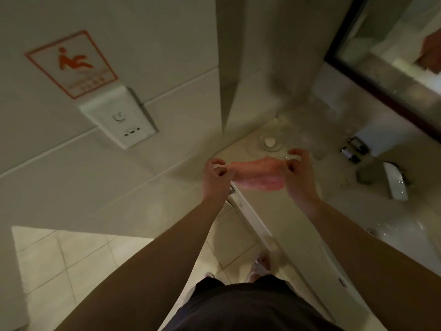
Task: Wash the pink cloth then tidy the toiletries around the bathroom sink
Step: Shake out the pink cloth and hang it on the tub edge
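Observation:
The pink cloth (259,175) is stretched flat between both hands above the left end of the pale counter (334,144). My left hand (218,174) pinches its left top corner and my right hand (299,170) pinches its right top corner. The cloth hangs down a little between them and is slightly blurred. Small dark toiletry bottles (353,149) stand on the counter to the right, near the mirror. The chrome tap (395,181) sits over the white sink basin (405,235) at the right edge.
A glass dish with a white soap (270,141) stands just behind the cloth. A wall socket plate (119,115) and an orange slip-warning sign (71,63) are on the tiled wall at left. A dark-framed mirror (391,75) is at top right. Tiled floor lies below.

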A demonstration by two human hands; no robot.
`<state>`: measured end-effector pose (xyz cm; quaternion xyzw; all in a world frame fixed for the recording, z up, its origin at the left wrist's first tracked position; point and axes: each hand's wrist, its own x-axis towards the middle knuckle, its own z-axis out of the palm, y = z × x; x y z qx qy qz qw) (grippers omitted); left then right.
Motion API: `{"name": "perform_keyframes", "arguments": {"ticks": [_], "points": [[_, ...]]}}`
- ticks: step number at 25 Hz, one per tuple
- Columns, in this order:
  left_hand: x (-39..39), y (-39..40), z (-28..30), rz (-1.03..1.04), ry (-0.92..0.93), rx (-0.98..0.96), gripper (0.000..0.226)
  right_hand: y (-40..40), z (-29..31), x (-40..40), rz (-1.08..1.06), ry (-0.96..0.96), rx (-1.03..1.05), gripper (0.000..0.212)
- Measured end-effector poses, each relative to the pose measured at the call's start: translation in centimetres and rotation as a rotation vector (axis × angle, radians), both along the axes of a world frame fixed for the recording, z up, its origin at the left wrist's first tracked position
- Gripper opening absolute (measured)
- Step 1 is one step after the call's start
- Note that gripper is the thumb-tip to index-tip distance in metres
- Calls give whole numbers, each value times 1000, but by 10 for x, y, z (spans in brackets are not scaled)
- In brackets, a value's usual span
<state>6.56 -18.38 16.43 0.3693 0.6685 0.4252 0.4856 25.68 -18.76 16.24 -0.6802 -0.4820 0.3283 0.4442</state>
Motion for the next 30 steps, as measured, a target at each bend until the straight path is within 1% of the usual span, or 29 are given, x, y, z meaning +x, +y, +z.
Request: {"name": "perform_keyframes", "arguments": {"ticks": [1, 3, 6, 7, 9, 12, 14, 15, 18, 22, 24, 30], "points": [[-7, 0, 1, -41, -3, 13, 18, -2, 3, -6, 29, -42, 5, 20], [-23, 2, 1, -168, 55, 49, 19, -6, 7, -16, 86, -98, -46, 20], [-49, 1, 1, -389, 186, 69, 36, -13, 6, -30, 147, -134, -140, 28], [-56, 0, -1, -418, 236, 75, 37, -15, 6, -34, 178, -165, -153, 32], [-67, 0, -6, -427, 361, 111, 26, -19, 6, -44, 258, -250, -165, 35], [-76, 1, -14, -421, 552, 140, 16, -18, 3, -54, 352, -419, -141, 28], [-77, 4, -16, -456, 652, 133, 17, -9, 0, -52, 331, -461, -120, 21], [-76, 7, -18, -484, 664, 120, 17, -1, -3, -49, 317, -458, -120, 18], [-72, 18, -22, -508, 568, 44, 16, 23, -11, -38, 340, -455, -128, 13], [-55, 32, -33, -332, 491, -12, 19, 57, -23, -26, 398, -416, -211, 15], [-43, 42, -41, -259, 463, -49, 20, 75, -34, -18, 421, -418, -219, 15], [-6, 62, -73, -158, 365, -152, 15, 118, -63, 13, 435, -372, -302, 17]]}}
